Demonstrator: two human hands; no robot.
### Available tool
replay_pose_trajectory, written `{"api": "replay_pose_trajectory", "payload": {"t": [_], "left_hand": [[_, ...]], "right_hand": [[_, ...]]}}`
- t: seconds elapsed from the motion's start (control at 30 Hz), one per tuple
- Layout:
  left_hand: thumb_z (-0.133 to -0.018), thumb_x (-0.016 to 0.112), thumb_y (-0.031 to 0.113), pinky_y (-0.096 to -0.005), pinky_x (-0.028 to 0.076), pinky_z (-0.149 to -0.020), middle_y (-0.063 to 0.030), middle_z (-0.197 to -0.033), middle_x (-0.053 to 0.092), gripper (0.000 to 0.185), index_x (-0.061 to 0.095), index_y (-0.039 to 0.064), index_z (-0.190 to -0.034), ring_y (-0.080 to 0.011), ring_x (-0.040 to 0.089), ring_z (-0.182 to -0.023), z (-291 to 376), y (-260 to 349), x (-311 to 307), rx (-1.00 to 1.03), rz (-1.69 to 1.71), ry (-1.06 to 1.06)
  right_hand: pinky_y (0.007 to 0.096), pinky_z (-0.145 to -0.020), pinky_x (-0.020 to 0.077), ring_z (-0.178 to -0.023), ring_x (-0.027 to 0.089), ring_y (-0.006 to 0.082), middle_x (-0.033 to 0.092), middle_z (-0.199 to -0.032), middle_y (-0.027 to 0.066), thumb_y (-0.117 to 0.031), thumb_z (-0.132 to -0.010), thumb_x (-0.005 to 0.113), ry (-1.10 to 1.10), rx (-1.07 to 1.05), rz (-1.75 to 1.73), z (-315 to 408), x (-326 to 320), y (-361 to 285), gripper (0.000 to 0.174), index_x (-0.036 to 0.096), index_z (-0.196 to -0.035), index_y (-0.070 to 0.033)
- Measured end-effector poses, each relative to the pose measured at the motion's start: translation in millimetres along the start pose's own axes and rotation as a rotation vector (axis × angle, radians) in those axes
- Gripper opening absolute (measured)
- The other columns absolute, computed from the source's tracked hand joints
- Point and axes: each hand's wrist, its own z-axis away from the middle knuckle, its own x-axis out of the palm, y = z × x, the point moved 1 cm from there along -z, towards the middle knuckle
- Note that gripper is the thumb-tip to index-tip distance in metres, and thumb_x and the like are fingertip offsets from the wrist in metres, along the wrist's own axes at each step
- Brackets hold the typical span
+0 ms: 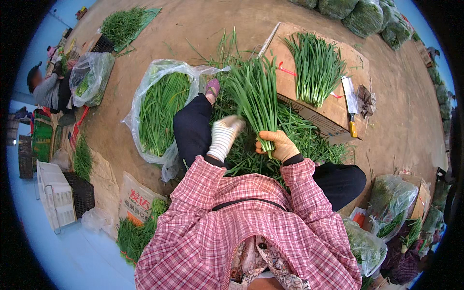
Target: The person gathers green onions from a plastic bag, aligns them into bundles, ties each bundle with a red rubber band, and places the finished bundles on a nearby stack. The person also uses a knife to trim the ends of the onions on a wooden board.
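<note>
My right hand (281, 145), in a tan and orange work glove, is closed around the pale stem ends of a bunch of garlic chives (255, 94). The green leaves fan out away from me. To the left of the bunch is my left hand (226, 136) in a white striped glove. Motion blurs its fingers, so whether they hold anything is unclear. Beneath both hands, loose green leaves (246, 156) cover the floor between my legs. A second bunch of chives (317, 69) lies on a cardboard-topped crate (286, 85), beside a broad-bladed knife (349, 105) with a yellow and black handle.
An open clear plastic bag (134, 119) of long chives stands by my left leg. Near the knife lies a crumpled brown cloth (365, 99). Stuffed bags (362, 18) line the far right. At the left sits another person (49, 87), by a bag of greens (90, 79).
</note>
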Motion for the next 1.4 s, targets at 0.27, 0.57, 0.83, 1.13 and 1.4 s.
{"api": "replay_pose_trajectory", "payload": {"t": [0.27, 0.57, 0.83, 1.13, 1.4], "left_hand": [[-0.096, 0.071, 0.008, -0.0323, 0.051, -0.097, -0.0075, -0.129, 0.061, 0.057, 0.047, 0.004, -0.147, -0.0178, 0.06, -0.114, -5, -8, -42, 0.16, 0.328, -0.066], [-0.087, 0.078, 0.052, -0.0407, 0.056, -0.093, -0.0085, -0.122, 0.069, 0.072, 0.057, 0.007, -0.139, -0.0227, 0.067, -0.107, -1, -8, 48, -0.03, 0.637, -0.733], [-0.085, 0.084, 0.039, -0.0459, 0.056, -0.095, -0.0079, -0.119, 0.07, 0.064, 0.057, 0.009, -0.136, -0.0245, 0.068, -0.108, 3, -1, 65, -0.099, 0.681, -0.635], [-0.089, 0.082, 0.025, -0.0422, 0.058, -0.09, -0.0049, -0.114, 0.073, 0.04, 0.067, 0.008, -0.122, -0.0213, 0.069, -0.102, -3, 5, 68, -0.157, 0.776, -0.576], [-0.09, 0.08, 0.035, -0.0425, 0.052, -0.102, -0.007, -0.126, 0.07, 0.052, 0.063, 0.009, -0.132, -0.0215, 0.065, -0.116, -11, -12, 76, -0.121, 0.827, -0.523]], "right_hand": [[0.0457, -0.07, 0.0605, -0.074, 0.072, 0.0277, 0.072, -0.082, 0.0141, -0.019, -0.093, 0.074, -0.048, -0.016, -0.004, 12, 2, -13, 0.022, 0.069, -0.104, 0.0], [0.041, -0.066, 0.0623, -0.074, 0.075, 0.026, 0.075, -0.093, 0.0149, -0.029, -0.091, 0.077, -0.168, 0.003, -0.048, 20, 19, -12, 0.039, 0.068, -0.115, 0.001], [0.0352, -0.062, 0.0588, -0.068, 0.072, 0.0238, 0.075, -0.087, 0.0117, -0.066, -0.09, 0.067, -0.013, 0.025, 0.417, 34, 16, -19, 0.068, 0.068, -0.112, -0.001], [0.0325, -0.073, 0.0555, -0.076, 0.071, 0.0199, 0.076, -0.089, 0.0129, -0.033, -0.089, 0.077, 0.615, -0.592, 1.016, 54, 37, -42, 0.035, 0.073, -0.105, -0.003], [0.0329, -0.07, 0.0549, -0.073, 0.07, 0.0194, 0.075, -0.084, 0.0115, -0.017, -0.085, 0.076, 0.59, -0.573, 1.015, 38, 55, -29, 0.019, 0.075, -0.095, -0.001]]}}
